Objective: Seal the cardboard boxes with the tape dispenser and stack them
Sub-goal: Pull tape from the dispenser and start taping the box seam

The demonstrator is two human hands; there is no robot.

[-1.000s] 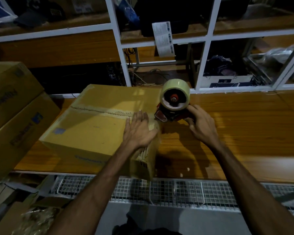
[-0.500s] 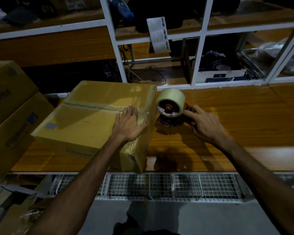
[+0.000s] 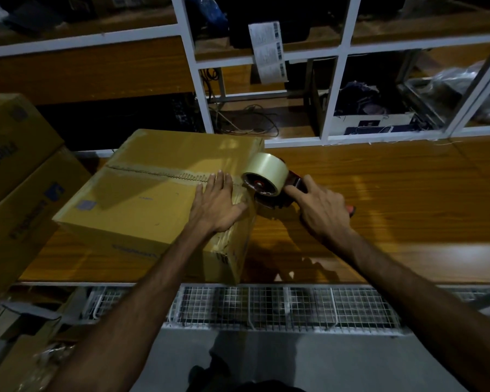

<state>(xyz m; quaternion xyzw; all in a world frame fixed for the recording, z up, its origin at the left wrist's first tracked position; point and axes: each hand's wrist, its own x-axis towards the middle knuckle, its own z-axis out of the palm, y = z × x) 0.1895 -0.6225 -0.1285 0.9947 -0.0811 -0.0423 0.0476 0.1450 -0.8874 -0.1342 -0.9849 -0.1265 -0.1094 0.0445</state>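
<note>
My left hand [image 3: 218, 206] lies flat, fingers spread, on the right end of the cardboard box [image 3: 153, 193] on the wooden table [image 3: 393, 199]. My right hand [image 3: 320, 206] is closed around the tape dispenser [image 3: 269, 183] (roll facing me), pressed against the box's right edge. 2 more boxes [image 3: 14, 176] sit stacked at left.

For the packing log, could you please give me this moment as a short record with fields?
surface: wooden table
box in work: cardboard box, flaps closed, centre seam untaped along most of its length
left hand: flat on the box top by its right edge
right hand: gripping the tape dispenser
dispenser position: at the box's right side
other boxes: stacked boxes at left
</note>
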